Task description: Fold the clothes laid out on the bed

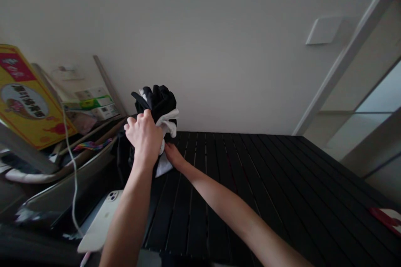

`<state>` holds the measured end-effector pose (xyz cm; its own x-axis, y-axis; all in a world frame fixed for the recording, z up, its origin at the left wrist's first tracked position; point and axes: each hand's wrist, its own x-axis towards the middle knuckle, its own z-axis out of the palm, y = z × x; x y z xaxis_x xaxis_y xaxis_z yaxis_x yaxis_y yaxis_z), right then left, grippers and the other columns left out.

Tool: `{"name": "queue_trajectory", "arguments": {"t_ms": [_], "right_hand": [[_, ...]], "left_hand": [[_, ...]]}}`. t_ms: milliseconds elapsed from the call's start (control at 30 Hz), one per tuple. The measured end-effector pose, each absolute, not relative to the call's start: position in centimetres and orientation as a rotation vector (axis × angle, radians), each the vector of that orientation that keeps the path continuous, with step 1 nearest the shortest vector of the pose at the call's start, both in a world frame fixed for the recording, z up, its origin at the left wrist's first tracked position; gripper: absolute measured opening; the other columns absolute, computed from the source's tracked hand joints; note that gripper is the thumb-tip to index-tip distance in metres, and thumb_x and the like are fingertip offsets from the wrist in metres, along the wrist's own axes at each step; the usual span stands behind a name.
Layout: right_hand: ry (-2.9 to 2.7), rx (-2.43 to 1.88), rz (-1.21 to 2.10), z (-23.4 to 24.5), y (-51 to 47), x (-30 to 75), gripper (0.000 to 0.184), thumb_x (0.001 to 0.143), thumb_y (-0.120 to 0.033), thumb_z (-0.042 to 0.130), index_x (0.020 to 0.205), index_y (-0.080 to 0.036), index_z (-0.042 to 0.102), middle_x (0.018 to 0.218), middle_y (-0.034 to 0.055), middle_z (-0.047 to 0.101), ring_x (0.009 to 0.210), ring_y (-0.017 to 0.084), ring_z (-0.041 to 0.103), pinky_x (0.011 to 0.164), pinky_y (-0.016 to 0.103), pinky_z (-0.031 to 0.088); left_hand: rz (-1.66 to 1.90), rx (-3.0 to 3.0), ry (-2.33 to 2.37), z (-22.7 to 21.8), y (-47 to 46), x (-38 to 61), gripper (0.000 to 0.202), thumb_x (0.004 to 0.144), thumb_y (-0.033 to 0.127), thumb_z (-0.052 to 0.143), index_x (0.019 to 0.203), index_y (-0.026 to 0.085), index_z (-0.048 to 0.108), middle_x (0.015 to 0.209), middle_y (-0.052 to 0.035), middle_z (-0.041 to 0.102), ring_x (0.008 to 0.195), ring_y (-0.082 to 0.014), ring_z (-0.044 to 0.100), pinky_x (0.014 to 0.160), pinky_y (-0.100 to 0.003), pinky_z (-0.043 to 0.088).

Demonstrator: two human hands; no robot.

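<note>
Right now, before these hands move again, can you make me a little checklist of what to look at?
Left hand gripping the black and white clothes: ok.
Right hand on the white cloth: cannot tell, its fingers are hidden.
Clothes clear of the black slatted table: cannot tell.
White cable apart from the left forearm: ok.
White phone clear of that forearm: not ok, the forearm passes over it.

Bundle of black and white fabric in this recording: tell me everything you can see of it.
The bundle of black and white fabric is soft, crumpled cloth, mostly black, with white cloth folding out at the front and hanging lower down. Dark cloth also drapes below the left hand, which grips the bundle around its middle. The right hand reaches its lower white part. It is held over the far end of a black slatted table; whether it touches the table cannot be told.
</note>
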<state>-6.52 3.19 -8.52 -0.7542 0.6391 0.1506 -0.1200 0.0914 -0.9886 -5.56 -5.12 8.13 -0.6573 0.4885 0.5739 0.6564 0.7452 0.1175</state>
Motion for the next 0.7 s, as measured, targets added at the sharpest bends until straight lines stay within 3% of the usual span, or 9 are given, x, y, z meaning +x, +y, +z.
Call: {"name": "queue_trajectory", "arguments": {"t_ms": [133,233,400,533,700], "right_hand": [[-2.082,-0.764,1.397,-10.4,4.1,-4.2,0.019,0.078,-0.033,0.063,0.082,-0.015,0.069,0.088,0.007,0.067,0.099,0.025,0.059,0.086,0.032,0.042],[-2.203,-0.964,1.162,-12.8,6.0,-0.6,0.022,0.077,-0.024,0.064,0.093,-0.011,0.069,0.105,0.0144,0.064,0.11,0.028,0.054,0.095,0.037,0.037],[-2.345,-1.127,0.926,-15.8,8.6,3.8,0.023,0.079,-0.025,0.061,0.097,-0.012,0.068,0.107,0.0153,0.063,0.108,0.028,0.054,0.094,0.037,0.037],[-2.407,-1.135,0.833,-17.7,9.2,5.4,0.021,0.081,-0.025,0.059,0.096,-0.014,0.068,0.106,0.0143,0.062,0.107,0.027,0.054,0.091,0.036,0.038],[-2.451,-1.032,0.801,-19.6,9.0,7.0,0.018,0.079,-0.023,0.061,0.095,-0.016,0.066,0.111,0.0129,0.059,0.106,0.027,0.052,0.09,0.038,0.04]], "left_hand": [[-0.235,-0.883,-2.54,4.8,-3.6,-9.5,0.045,0.079,0.031,0.059,0.12,0.012,0.057,0.135,-0.0225,0.049,0.128,-0.0463,0.035,0.095,-0.064,0.033],[-0.23,-0.883,-2.581,-0.1,-2.2,-11.8,0.054,0.082,0.039,0.057,0.13,0.015,0.051,0.149,-0.0209,0.032,0.136,-0.0494,0.018,0.098,-0.074,0.021],[-0.207,-0.737,-2.766,-8.4,-0.8,-14.6,0.056,0.086,0.033,0.052,0.137,0.013,0.045,0.151,-0.0238,0.028,0.136,-0.0518,0.018,0.096,-0.076,0.019],[-0.142,-0.737,-2.748,-12.0,-0.9,-16.0,0.047,0.089,0.029,0.045,0.134,0.015,0.051,0.148,-0.0214,0.035,0.134,-0.0508,0.023,0.097,-0.075,0.018],[-0.213,-0.741,-2.769,-11.1,-1.3,-16.3,0.041,0.094,0.026,0.031,0.108,0.016,0.069,0.128,-0.0178,0.058,0.126,-0.0441,0.038,0.097,-0.072,0.023]]}}
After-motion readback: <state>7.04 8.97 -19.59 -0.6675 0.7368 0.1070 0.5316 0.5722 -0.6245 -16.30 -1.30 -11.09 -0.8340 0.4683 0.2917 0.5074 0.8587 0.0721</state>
